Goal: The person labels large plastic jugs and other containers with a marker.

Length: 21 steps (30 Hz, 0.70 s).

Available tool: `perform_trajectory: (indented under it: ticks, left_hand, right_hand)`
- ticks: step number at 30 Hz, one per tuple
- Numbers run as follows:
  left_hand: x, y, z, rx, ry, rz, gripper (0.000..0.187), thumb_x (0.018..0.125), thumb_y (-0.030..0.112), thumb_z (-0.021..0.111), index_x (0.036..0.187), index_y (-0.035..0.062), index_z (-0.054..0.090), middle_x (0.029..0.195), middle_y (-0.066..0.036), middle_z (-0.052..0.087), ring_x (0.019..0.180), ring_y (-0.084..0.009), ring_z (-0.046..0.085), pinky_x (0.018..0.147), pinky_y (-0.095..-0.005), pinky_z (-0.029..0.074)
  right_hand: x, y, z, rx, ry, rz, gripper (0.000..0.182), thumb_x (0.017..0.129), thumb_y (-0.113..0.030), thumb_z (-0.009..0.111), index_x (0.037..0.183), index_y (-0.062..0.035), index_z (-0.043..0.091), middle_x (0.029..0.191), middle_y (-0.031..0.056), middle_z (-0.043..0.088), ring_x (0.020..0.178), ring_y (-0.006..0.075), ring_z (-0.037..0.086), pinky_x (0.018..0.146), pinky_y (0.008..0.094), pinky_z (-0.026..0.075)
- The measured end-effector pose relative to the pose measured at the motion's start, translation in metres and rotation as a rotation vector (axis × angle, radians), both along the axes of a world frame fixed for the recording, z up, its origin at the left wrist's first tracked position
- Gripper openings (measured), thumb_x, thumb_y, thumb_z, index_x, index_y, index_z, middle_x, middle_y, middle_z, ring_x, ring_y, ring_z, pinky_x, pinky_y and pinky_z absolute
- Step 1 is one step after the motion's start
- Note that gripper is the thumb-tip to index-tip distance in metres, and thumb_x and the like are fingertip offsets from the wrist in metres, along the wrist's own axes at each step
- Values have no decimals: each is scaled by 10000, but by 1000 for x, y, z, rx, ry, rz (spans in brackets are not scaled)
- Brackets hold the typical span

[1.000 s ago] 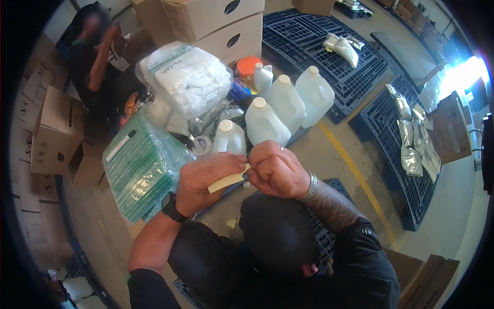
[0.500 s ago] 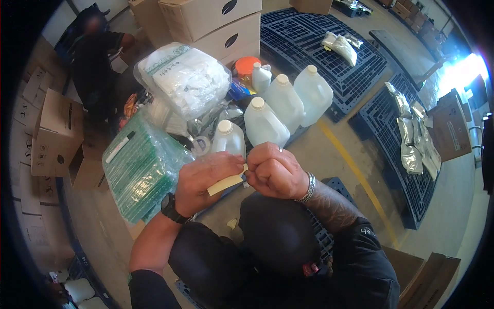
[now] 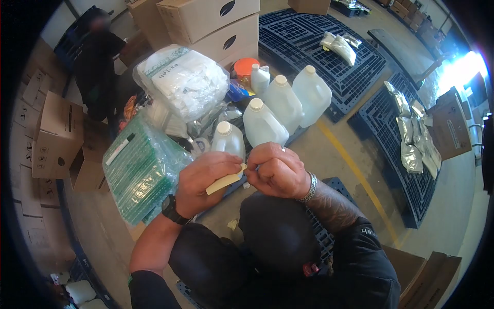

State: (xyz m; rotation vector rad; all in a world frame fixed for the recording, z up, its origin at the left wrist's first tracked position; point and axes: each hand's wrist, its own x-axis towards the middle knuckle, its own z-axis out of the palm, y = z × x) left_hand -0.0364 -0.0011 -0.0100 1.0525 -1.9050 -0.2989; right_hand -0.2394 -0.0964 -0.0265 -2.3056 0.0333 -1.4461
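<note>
A pale yellow slip of paper (image 3: 222,183) is gripped in my left hand (image 3: 203,177), thumb and fingers closed along its upper edge. At the slip's right end, my right hand (image 3: 280,172) is closed in a pinch; the fingertips hide that corner. Both hands are above my knees. Just beyond them stands a translucent jug (image 3: 228,140) with a white cap. To its right are more capped jugs, one of them a large handled jug (image 3: 265,125). Left of my left hand lies a plastic-wrapped green stack (image 3: 146,167) with a black-capped marker (image 3: 122,146) on top.
A plastic-wrapped white bundle (image 3: 182,80) sits behind the green stack, near an orange lid (image 3: 246,67). Cardboard boxes (image 3: 221,26) rise at the back. Dark pallets (image 3: 329,56) on the right carry silver pouches (image 3: 411,134). A person (image 3: 98,67) stands at far left.
My right hand's fingers have turned and loosened slightly from a tight fist into a pinch at the slip's end. The slip has tilted a little in my left hand.
</note>
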Motion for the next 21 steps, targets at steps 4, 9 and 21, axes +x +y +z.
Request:
perform_trajectory:
  ticks: [4, 9, 21]
  left_hand:
    - [-1, 4, -4, 110, 131, -9, 239, 895, 102, 714, 1123, 41, 680, 1070, -96, 679, 917, -236, 676, 821, -323, 541]
    - [-13, 8, -13, 511, 846, -200, 266, 1017, 215, 613, 1188, 14, 642, 1077, -50, 669, 967, -114, 628, 860, -259, 493]
    - [-11, 5, -16, 591, 679, 33, 201, 985, 169, 677, 1109, 14, 644, 939, -29, 692, 844, -79, 641, 727, -247, 521]
  right_hand:
    - [3, 1, -3, 0, -14, -26, 289, 743, 52, 766, 814, -67, 512, 932, 79, 631, 790, 246, 645, 681, 351, 538]
    - [8, 4, -6, 24, -60, -91, 295, 737, 47, 767, 808, -71, 506, 932, 71, 643, 782, 234, 651, 662, 340, 535]
    - [5, 7, 1, 309, 44, -170, 203, 769, 54, 716, 940, -28, 643, 965, 115, 654, 824, 263, 664, 702, 338, 542]
